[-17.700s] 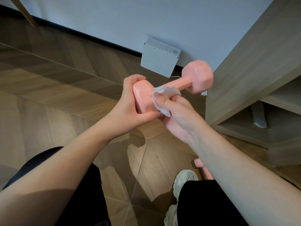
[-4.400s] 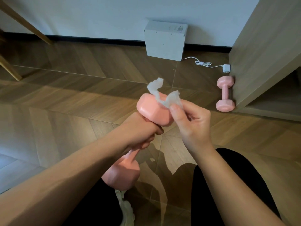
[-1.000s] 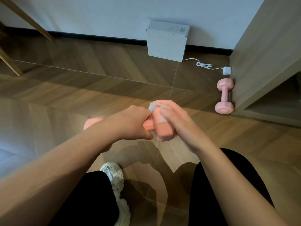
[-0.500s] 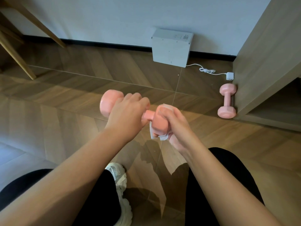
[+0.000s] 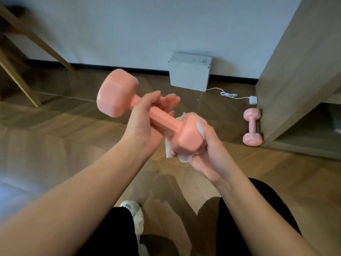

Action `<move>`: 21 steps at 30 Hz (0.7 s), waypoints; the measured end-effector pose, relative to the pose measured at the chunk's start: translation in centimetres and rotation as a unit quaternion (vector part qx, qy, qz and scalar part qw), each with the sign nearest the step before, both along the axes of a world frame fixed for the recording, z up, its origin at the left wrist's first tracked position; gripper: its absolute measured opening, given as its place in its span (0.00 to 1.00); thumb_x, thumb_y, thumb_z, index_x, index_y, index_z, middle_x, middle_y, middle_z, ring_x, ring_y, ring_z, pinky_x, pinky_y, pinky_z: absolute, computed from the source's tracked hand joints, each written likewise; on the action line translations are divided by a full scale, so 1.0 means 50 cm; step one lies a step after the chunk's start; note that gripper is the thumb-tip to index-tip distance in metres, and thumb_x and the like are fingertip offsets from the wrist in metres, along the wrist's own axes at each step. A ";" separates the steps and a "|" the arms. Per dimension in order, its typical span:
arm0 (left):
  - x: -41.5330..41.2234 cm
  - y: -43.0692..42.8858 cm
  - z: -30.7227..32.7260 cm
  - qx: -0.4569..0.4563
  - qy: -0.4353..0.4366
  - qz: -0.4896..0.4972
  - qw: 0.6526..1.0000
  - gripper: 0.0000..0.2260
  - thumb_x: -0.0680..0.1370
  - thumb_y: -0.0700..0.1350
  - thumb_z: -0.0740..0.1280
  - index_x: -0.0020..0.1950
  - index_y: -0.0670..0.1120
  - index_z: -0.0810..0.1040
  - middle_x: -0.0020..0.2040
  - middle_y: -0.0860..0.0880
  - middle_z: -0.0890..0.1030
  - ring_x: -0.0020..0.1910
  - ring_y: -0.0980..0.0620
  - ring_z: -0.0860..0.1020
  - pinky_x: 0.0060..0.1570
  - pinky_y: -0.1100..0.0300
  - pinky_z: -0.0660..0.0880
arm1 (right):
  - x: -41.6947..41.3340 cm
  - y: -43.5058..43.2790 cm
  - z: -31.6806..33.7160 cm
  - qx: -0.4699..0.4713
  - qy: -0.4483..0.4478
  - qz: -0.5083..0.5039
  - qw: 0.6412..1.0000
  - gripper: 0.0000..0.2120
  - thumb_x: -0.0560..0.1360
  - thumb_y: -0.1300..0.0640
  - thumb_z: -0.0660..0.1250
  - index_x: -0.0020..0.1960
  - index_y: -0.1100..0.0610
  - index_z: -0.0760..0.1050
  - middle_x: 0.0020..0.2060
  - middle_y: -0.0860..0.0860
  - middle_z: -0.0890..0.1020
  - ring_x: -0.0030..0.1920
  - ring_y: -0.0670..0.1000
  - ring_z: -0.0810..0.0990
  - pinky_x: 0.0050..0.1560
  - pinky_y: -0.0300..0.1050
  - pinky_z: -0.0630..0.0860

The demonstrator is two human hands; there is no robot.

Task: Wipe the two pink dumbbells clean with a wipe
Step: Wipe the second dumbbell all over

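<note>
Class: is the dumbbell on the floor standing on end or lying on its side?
Lying on its side: both heads of the floor dumbbell touch the wooden floor.

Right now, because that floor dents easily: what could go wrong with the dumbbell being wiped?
1. The left hand looks loose on the handle of the held dumbbell. Much of the weight may therefore hang on the right hand through the wipe, which could slip.
2. If dropped, it might hit the white shoe seen beneath the hands, or the wooden floor.
</note>
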State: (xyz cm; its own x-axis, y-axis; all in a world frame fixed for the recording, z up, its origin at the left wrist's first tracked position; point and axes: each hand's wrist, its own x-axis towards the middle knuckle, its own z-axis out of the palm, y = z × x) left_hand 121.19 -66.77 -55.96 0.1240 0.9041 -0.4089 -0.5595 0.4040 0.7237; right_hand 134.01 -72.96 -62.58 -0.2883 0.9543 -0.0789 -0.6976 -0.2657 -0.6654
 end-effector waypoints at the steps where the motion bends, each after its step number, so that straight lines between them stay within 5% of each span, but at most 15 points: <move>1: -0.006 0.006 0.005 0.007 -0.043 0.021 0.999 0.17 0.76 0.42 0.65 0.26 0.47 0.72 0.28 0.48 0.76 0.32 0.49 0.80 0.48 0.53 0.79 | -0.009 0.002 0.004 -0.010 -0.020 -0.013 1.000 0.17 0.78 0.48 0.61 0.63 0.56 0.70 0.52 0.63 0.79 0.47 0.61 0.80 0.41 0.46 0.76; 4: -0.024 0.014 0.009 -0.012 -0.067 0.072 0.995 0.16 0.75 0.43 0.62 0.28 0.48 0.63 0.23 0.52 0.60 0.21 0.52 0.60 0.28 0.63 0.68 | -0.018 0.007 0.014 0.024 -0.192 -0.069 0.979 0.20 0.76 0.48 0.62 0.65 0.53 0.73 0.60 0.53 0.79 0.57 0.51 0.77 0.50 0.44 0.76; 7: -0.043 0.023 -0.002 -0.059 -0.050 0.090 0.993 0.15 0.75 0.44 0.62 0.30 0.49 0.61 0.24 0.53 0.59 0.21 0.53 0.59 0.28 0.63 0.63 | -0.023 0.000 0.021 0.142 -0.326 -0.125 0.926 0.16 0.79 0.54 0.61 0.65 0.53 0.75 0.59 0.42 0.80 0.60 0.42 0.77 0.55 0.36 0.73; 11: -0.055 0.031 -0.014 -0.098 -0.051 0.109 0.988 0.15 0.75 0.43 0.62 0.29 0.49 0.62 0.24 0.53 0.60 0.21 0.53 0.59 0.28 0.62 0.63 | -0.030 -0.025 -0.001 0.256 -0.408 -0.256 0.838 0.12 0.79 0.58 0.63 0.60 0.48 0.78 0.58 0.41 0.81 0.60 0.44 0.79 0.55 0.34 0.75; 15: -0.057 0.035 -0.017 -0.094 -0.045 0.084 0.991 0.14 0.74 0.43 0.62 0.30 0.48 0.62 0.25 0.53 0.61 0.21 0.53 0.60 0.29 0.62 0.65 | -0.023 -0.005 0.002 0.141 -0.337 -0.312 0.877 0.13 0.78 0.57 0.64 0.60 0.46 0.78 0.49 0.42 0.82 0.49 0.44 0.80 0.50 0.41 0.76; 17: -0.055 0.034 -0.019 -0.092 -0.047 0.070 0.992 0.14 0.74 0.43 0.62 0.30 0.48 0.62 0.25 0.52 0.61 0.22 0.52 0.60 0.29 0.62 0.65 | -0.020 0.002 0.005 0.172 -0.343 -0.256 0.887 0.13 0.81 0.59 0.59 0.59 0.54 0.79 0.54 0.47 0.83 0.58 0.47 0.80 0.58 0.48 0.75; 21: -0.053 0.030 -0.022 -0.095 -0.050 0.057 0.993 0.14 0.73 0.43 0.62 0.30 0.48 0.63 0.25 0.53 0.61 0.22 0.52 0.60 0.29 0.62 0.66 | -0.021 -0.005 -0.002 0.218 -0.416 -0.119 0.875 0.17 0.84 0.55 0.52 0.67 0.48 0.73 0.68 0.44 0.76 0.73 0.47 0.66 0.74 0.59 0.59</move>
State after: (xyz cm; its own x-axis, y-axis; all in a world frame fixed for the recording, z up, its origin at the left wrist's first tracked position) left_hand 118.52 -65.29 -57.06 0.0743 0.8221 -0.5645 -0.6738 0.4586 0.5793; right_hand 132.97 -73.21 -62.68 -0.0935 0.9714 0.2184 0.0750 0.2256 -0.9713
